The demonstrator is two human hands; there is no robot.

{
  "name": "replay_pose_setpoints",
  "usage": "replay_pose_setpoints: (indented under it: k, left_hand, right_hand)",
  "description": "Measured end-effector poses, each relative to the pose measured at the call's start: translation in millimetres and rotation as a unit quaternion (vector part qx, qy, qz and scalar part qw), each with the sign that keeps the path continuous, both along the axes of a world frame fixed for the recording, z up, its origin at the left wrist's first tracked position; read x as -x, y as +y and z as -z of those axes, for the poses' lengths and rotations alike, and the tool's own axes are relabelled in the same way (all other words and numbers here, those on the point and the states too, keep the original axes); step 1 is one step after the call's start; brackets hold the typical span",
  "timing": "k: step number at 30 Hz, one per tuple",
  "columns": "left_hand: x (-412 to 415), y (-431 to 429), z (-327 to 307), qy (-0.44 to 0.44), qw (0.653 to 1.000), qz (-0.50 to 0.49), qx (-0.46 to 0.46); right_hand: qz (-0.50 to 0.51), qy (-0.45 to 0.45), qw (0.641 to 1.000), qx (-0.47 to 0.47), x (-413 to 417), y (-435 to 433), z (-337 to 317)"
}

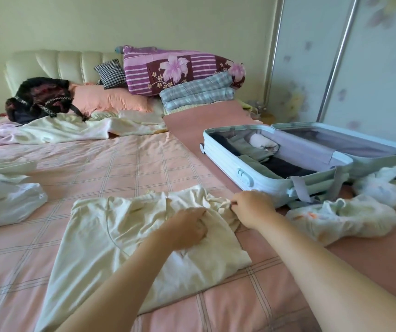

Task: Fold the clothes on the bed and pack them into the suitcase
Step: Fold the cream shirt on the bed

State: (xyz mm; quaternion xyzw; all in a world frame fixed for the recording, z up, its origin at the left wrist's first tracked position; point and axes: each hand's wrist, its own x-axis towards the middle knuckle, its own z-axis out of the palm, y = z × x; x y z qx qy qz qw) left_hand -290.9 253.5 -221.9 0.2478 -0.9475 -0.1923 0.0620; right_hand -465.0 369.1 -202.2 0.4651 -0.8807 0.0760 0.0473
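A cream garment (110, 238) lies spread on the pink checked bed in front of me. My left hand (185, 228) grips a bunched fold near its top right part. My right hand (252, 207) pinches the crumpled upper right edge of the same garment. A pale blue suitcase (225, 152) lies open on the right of the bed, with folded dark, green and white clothes inside. Two crumpled white garments, one nearer (343, 218) and one farther (388, 185), lie in front of the suitcase. More white clothes (5, 200) lie at the left edge.
At the head of the bed sit a black bag (41, 99), a pink pillow (110, 99), a purple floral quilt (180, 68) and a folded checked blanket (197, 93). A rumpled cream sheet (72, 130) lies below them. A sliding wardrobe door (359, 68) stands at right.
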Motion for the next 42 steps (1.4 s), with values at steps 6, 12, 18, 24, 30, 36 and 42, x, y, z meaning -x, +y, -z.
replay_pose_setpoints:
  k: [6,12,18,24,30,36,42]
  left_hand:
    - [-21.6,-26.1,-32.6,0.242,0.932,-0.134,-0.234]
    - [-101.3,-69.2,-59.5,0.359,0.819,-0.266,-0.36]
    - [-145.5,-95.7,-35.4,0.283,0.864,-0.338,-0.241]
    - [-142.6,-75.9,-23.0,0.045,0.973,-0.223,-0.049]
    - [-151.9,-101.8,-30.6,0.226,0.922,-0.309,0.057]
    - [-176.4,-104.4,-12.3,0.009,0.944,-0.267,0.196]
    - [-176.4,-80.1,-25.1,0.068,0.986,-0.008,0.149]
  right_hand:
    - [-0.043,-0.234,0.936,0.259,-45.6,-36.8,-35.7]
    - [-0.218,-0.393,0.845,0.289,-140.5,-91.2,-56.6]
    - [-0.254,-0.377,0.853,0.258,-148.8,-101.4,-50.5]
    - [-0.203,-0.265,0.939,0.089,-123.5,-68.7,-25.1]
    - [-0.242,-0.266,0.933,-0.002,-139.6,-54.1,-23.0]
    - [-0.262,-0.188,0.946,-0.014,-152.4,-60.8,-19.0]
    - [-0.328,-0.243,0.912,-0.036,-176.4,-60.8,-38.0]
